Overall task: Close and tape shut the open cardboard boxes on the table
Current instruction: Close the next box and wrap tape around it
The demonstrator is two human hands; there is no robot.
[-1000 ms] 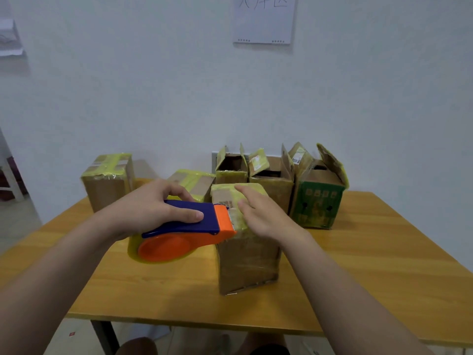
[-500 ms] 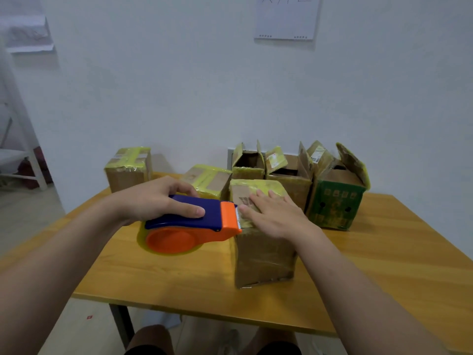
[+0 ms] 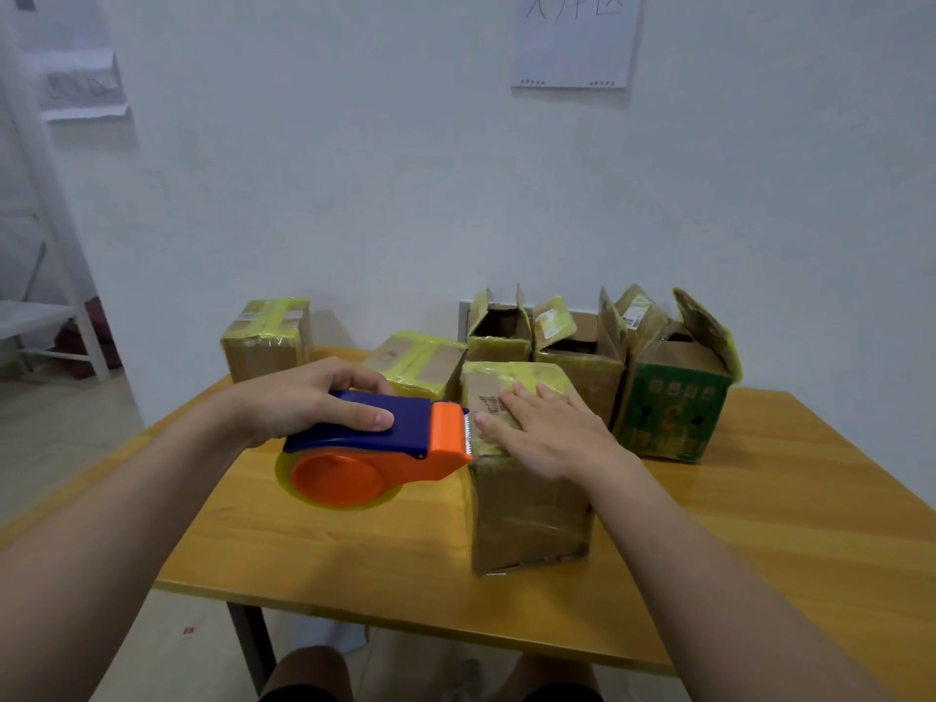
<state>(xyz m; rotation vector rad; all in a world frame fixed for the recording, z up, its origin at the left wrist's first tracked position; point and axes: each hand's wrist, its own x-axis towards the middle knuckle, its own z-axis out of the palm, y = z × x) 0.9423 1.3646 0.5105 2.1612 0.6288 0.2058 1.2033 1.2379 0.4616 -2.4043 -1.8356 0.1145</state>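
Far left on the worktop (image 3: 759, 524): sealed box (image 3: 267, 336), yellow tape over the top, well apart from the work.

Left hand (image 3: 304, 397): fingers (image 3: 354, 413) wrapped closed around the blue handle of the tape dispenser (image 3: 375, 448). Serrated blade sits at the left top edge of the near box (image 3: 527, 473). Behind it, a second taped box (image 3: 420, 362).

Right hand (image 3: 547, 428): flat, fingers spread open, pressing down on the near box's closed top. Grips nothing.

Behind and right: two open brown boxes (image 3: 499, 329), (image 3: 582, 347) and an open green box (image 3: 673, 397), flaps up, not yet done.

Risks, as judged:
- Right fingertips lie just beside the blade; a jerk of the dispenser could nick them.
- Tearing without firm downward pressure may lift the tape end or slide the box toward the open ones.
- A skewed tear could leave a loose, wrinkled tail on the box side.
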